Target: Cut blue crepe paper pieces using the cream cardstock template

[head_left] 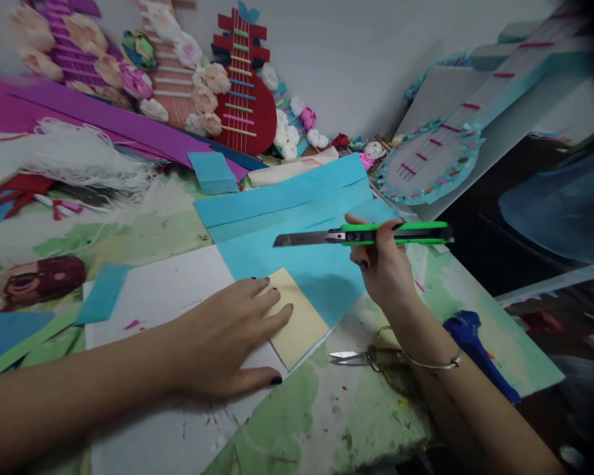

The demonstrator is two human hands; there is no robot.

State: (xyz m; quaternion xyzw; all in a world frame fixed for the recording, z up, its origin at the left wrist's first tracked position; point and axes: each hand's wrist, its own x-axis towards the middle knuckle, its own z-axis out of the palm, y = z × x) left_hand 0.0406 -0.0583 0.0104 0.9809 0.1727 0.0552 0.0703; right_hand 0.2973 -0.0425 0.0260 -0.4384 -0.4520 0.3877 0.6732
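My right hand grips a green utility knife, raised over the table with its long blade extended and pointing left. My left hand lies with fingers spread, its fingertips on a pale yellow rectangle and its palm over a white board. The yellow piece rests partly on the board and beside large blue sheets. Below the knife, the blue sheets spread toward the back of the table.
Scissors lie near my right wrist, with a dark blue tool farther right. Decorated paper instruments, including a red one and a pale blue one, stand behind. White strings and purple strips lie back left.
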